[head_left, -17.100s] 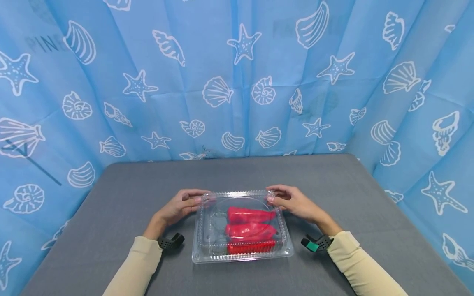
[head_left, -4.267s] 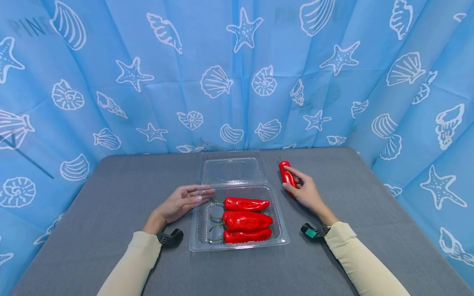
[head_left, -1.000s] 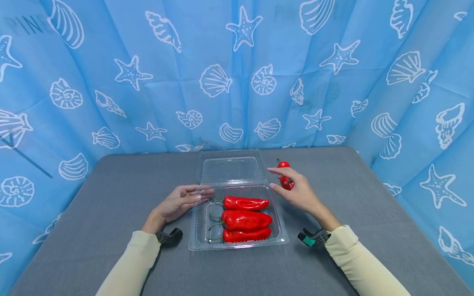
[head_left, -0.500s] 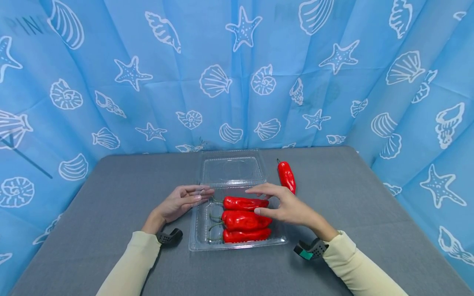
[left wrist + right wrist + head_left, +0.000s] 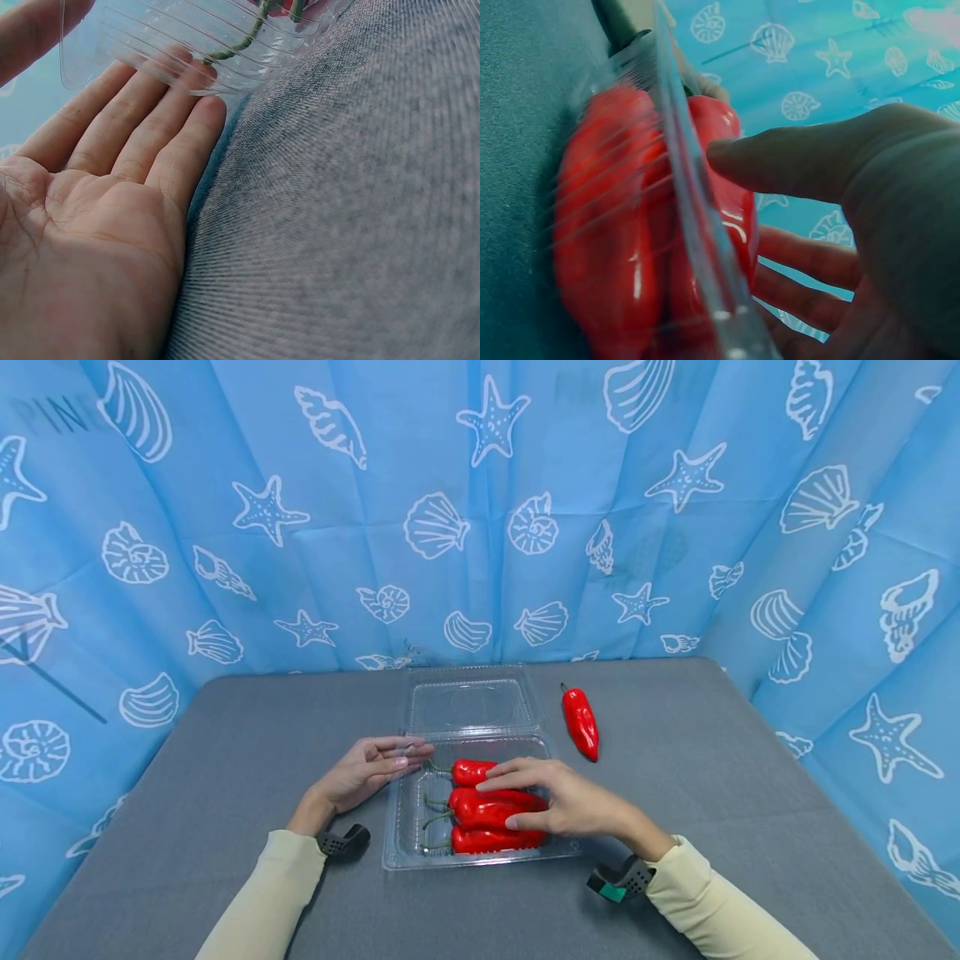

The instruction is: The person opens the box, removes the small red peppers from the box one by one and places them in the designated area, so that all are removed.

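Note:
A clear hinged plastic container (image 5: 480, 862) stands with its lid (image 5: 468, 702) folded back. Three red peppers with green stems lie across it: a far pepper (image 5: 468, 772), a middle pepper (image 5: 483, 810) and a near pepper (image 5: 487, 841). Over their right ends, my right hand (image 5: 570, 802) straddles the middle pepper, thumb on the near side, fingers beyond. In the right wrist view the thumb (image 5: 780, 161) overlaps the upper red pepper (image 5: 724, 124). My left hand (image 5: 360, 777) rests with extended fingers (image 5: 180, 150) against the container's left wall (image 5: 165, 45).
Another red pepper (image 5: 581, 724) lies on the grey cloth-covered table (image 5: 262, 760), right of the lid. A blue curtain (image 5: 480, 527) with white shells and starfish hangs behind the table and along its sides.
The container, shut at first, now has its lid back. One pepper was set down at the right; my right hand has left it and moved left over the container. My left hand stays put.

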Demonstrator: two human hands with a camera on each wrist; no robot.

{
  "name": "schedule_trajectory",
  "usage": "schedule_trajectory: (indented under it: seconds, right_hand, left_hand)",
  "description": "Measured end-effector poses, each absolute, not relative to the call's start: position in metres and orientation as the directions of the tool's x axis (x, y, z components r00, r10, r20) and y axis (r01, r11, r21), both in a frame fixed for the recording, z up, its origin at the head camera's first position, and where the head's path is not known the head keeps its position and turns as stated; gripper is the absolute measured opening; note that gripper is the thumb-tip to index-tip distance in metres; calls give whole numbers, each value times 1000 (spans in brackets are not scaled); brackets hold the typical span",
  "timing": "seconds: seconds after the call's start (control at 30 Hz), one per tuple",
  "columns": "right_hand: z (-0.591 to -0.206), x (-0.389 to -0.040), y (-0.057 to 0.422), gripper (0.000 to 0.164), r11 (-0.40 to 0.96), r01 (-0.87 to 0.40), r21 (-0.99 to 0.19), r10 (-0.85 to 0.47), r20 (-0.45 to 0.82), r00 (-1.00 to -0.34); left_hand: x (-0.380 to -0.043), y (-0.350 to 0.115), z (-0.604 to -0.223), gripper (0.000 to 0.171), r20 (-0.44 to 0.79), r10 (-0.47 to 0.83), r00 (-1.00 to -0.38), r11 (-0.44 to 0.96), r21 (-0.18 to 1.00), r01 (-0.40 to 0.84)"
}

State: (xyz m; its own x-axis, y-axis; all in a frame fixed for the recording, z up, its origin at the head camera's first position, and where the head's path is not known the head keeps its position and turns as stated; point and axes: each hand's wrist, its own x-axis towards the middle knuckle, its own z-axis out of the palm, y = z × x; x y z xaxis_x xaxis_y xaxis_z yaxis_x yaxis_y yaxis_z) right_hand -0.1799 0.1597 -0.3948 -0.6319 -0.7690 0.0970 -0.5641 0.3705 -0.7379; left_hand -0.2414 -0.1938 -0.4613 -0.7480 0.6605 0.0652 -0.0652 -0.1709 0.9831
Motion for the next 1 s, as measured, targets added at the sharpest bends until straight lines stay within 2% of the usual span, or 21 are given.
schedule_trajectory:
  seconds: [0.23,0.57,1.0]
  right_hand:
    - [-396,-179,158,53,403,-556,-728,-783,40,-620]
    - [-396,-178,156,49,429,-572,-699,-781,31,-623]
    - [-398,-180,158,46,318,-551,-772,-750,150,-644]
  left_hand:
    - [-241,-194,-461,52,53,656,-753,-169,982,-78]
    - [-243,-194,-462,52,63,659,-749,-168,984,-65]
    - [-243,-194,-463,50,65,657,-751,-183,980,-76]
